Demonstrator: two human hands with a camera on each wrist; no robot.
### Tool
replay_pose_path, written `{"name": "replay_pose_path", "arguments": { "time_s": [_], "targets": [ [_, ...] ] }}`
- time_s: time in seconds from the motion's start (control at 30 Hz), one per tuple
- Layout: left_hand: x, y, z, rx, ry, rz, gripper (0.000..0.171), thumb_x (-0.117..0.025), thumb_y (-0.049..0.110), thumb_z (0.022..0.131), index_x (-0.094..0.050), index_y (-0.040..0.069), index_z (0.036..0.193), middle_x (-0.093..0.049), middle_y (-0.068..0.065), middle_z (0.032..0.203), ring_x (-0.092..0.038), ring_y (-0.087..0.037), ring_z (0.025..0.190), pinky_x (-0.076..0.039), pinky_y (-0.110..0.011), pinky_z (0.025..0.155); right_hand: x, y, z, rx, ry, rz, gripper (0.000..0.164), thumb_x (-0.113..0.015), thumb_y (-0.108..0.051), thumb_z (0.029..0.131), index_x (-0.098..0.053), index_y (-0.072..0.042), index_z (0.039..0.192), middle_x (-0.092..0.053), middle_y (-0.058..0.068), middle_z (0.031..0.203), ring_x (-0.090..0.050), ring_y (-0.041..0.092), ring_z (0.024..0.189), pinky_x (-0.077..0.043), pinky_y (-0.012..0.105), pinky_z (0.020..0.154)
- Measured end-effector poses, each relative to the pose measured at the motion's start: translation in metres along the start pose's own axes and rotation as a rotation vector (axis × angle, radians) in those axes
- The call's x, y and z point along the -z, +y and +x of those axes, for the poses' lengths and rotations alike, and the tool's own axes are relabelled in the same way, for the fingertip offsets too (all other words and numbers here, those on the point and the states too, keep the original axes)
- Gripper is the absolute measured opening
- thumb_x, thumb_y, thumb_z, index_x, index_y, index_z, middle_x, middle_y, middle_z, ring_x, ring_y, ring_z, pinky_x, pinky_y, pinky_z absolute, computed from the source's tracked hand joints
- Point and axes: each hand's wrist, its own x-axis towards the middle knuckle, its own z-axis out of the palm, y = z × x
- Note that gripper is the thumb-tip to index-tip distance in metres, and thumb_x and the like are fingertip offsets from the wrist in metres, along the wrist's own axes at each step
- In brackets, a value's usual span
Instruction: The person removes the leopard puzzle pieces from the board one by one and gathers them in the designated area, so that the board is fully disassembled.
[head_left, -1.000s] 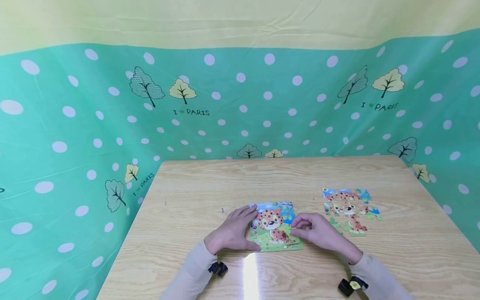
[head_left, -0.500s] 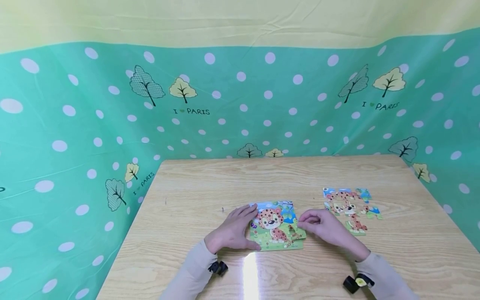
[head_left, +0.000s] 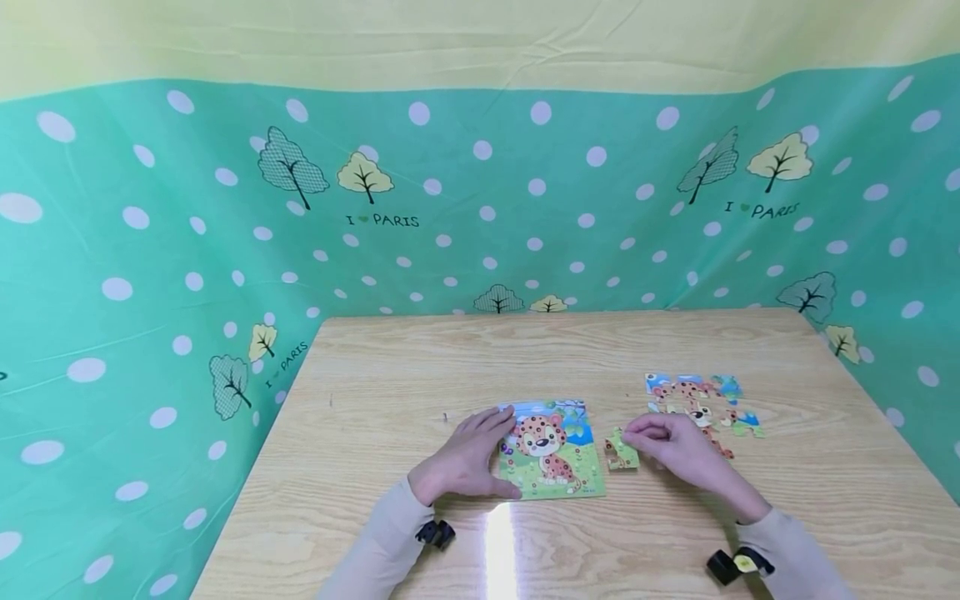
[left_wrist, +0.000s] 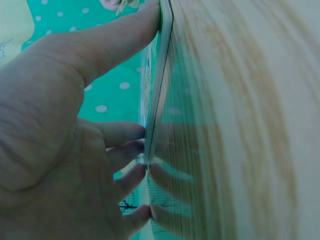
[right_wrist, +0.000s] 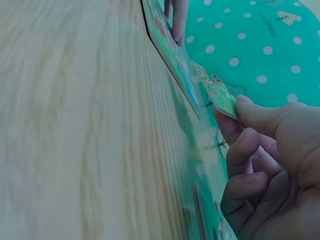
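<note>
A square puzzle board [head_left: 528, 475] with a spotted leopard cub picture lies flat in front of me. My left hand [head_left: 465, 458] rests along its left side, fingers at the upper left and thumb at the lower left corner. Those fingers reach out fairly straight and touch the board's edge in the left wrist view. Right of the board, my right hand [head_left: 686, 454] pinches a green puzzle piece [head_left: 621, 454] with reddish spots between thumb and index finger. The right wrist view shows this puzzle piece [right_wrist: 217, 95] tilted and lifted off the table.
Further right, several loose puzzle pieces [head_left: 686, 387] form a partly joined leopard picture, partly covered by my right hand. The wooden table [head_left: 420, 358] meets a green dotted cloth [head_left: 487, 267] at its back and sides.
My right hand has moved right with the puzzle piece, from over the board's right part to the table beside it. The left hand stays on the board.
</note>
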Motion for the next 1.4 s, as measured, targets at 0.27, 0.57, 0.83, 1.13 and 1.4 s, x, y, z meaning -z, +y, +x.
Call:
{"name": "replay_pose_path", "arguments": {
  "time_s": [0.27,0.57,0.83,1.13,1.4],
  "targets": [
    [0.0,0.0,0.0,0.0,0.001,-0.005,0.115,-0.088,0.057,0.081,-0.03,0.009,0.169,-0.021,-0.005,0.18,-0.018,-0.03,0.166,-0.016,-0.054,0.136,0.014,0.007,-0.009,0.003,0.054,-0.053,0.027,-0.074,-0.03,0.102,-0.077,-0.006,0.114,-0.077,0.003,0.091,-0.058,0.011,0.062,-0.051,0.025,0.054],
    [0.0,0.0,0.0,-0.003,0.002,-0.005,0.115,-0.087,0.057,0.081,-0.03,0.009,0.169,-0.021,-0.004,0.18,-0.018,-0.03,0.166,-0.016,-0.054,0.136,0.033,0.019,-0.02,-0.056,0.125,-0.133,0.039,-0.072,-0.042,0.102,-0.076,-0.007,0.12,-0.077,0.002,0.095,-0.057,0.011,0.067,-0.049,0.027,0.054],
    [0.0,0.0,0.0,-0.006,0.003,0.004,0.115,-0.087,0.057,0.081,-0.03,0.008,0.169,-0.021,-0.005,0.179,-0.019,-0.03,0.166,-0.017,-0.054,0.136,0.053,0.034,-0.027,-0.07,0.172,-0.202,0.044,-0.068,-0.043,0.105,-0.075,-0.004,0.123,-0.075,0.005,0.095,-0.057,0.008,0.072,-0.048,0.026,0.057],
    [0.0,0.001,0.0,-0.011,-0.004,-0.003,0.115,-0.087,0.058,0.082,-0.03,0.008,0.169,-0.021,-0.005,0.18,-0.018,-0.03,0.166,-0.016,-0.054,0.136,0.079,0.056,-0.04,-0.115,0.225,-0.242,0.049,-0.067,-0.044,0.106,-0.075,0.0,0.125,-0.078,0.019,0.116,-0.062,-0.007,0.083,-0.053,0.022,0.065],
    [0.0,0.0,0.0,-0.007,-0.008,-0.001,0.114,-0.087,0.057,0.083,-0.03,0.008,0.169,-0.02,-0.005,0.18,-0.018,-0.03,0.166,-0.017,-0.054,0.136,0.101,0.073,-0.05,-0.167,0.248,-0.276,0.056,-0.063,-0.047,0.107,-0.072,0.005,0.127,-0.078,0.018,0.112,-0.057,-0.007,0.08,-0.05,0.022,0.063]
  ]
}}
